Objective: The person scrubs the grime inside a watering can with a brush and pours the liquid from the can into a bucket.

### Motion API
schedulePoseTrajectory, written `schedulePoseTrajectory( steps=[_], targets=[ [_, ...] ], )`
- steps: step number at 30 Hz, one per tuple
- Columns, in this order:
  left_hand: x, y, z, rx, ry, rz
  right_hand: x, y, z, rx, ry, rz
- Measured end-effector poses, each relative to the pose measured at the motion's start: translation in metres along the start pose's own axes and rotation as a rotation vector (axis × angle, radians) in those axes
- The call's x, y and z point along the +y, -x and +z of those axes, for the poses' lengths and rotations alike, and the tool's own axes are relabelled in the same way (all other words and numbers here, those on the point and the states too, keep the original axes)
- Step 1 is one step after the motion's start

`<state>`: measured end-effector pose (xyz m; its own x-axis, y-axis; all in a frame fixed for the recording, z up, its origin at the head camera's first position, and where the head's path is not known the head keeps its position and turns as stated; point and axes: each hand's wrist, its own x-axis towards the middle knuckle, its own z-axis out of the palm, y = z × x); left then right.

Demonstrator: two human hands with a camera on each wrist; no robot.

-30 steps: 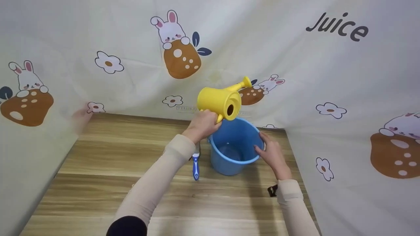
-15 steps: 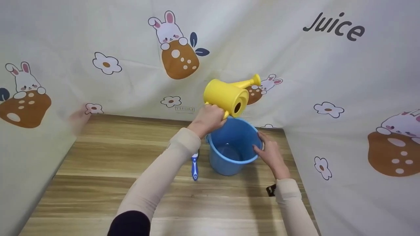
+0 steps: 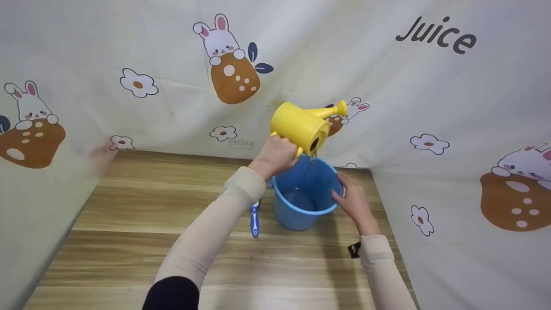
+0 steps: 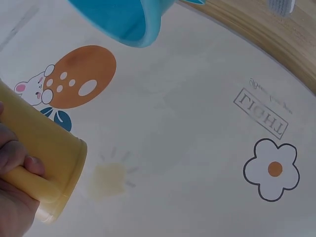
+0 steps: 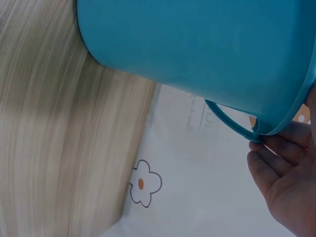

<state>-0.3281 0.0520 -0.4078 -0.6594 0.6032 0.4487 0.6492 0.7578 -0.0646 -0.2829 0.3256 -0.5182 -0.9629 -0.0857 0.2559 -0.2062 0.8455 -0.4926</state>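
My left hand (image 3: 277,155) grips the handle of a yellow watering can (image 3: 299,125), tipped over the far rim of a blue bucket (image 3: 297,219). A thin stream of water (image 3: 313,160) falls from the can's top opening into the bucket. The can's sprinkler head points to the right. In the left wrist view, fingers curl round the handle beside the can's base (image 4: 69,168). My right hand (image 3: 357,204) holds the bucket's right rim, thumb inside and fingers outside. The right wrist view shows the bucket's loop handle (image 5: 229,121) hanging by those fingers.
A brush with a blue and white handle (image 3: 255,221) lies left of the bucket, its head partly hidden by my left arm. The wood-look surface (image 3: 142,206) ends at white printed sheets (image 3: 172,112) behind and at both sides.
The watering can has moved right, over the bucket, and tipped further. Water now runs out of its opening. My right hand stays on the bucket's rim.
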Motion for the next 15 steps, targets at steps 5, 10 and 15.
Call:
schedulePoseTrajectory(
  steps=[5,10,15],
  targets=[
    [0.0006,-0.0004,-0.0001,-0.006,0.007,0.006,0.0004,0.0000,0.0000,-0.003,0.013,-0.002],
    [0.0002,-0.0009,-0.0004,0.001,-0.024,0.011,0.0002,-0.0001,-0.0005,-0.008,0.016,0.005],
    [0.0002,-0.0016,-0.0004,0.020,-0.057,0.029,-0.0001,-0.0001,-0.0009,0.000,0.010,-0.004]
  ],
)
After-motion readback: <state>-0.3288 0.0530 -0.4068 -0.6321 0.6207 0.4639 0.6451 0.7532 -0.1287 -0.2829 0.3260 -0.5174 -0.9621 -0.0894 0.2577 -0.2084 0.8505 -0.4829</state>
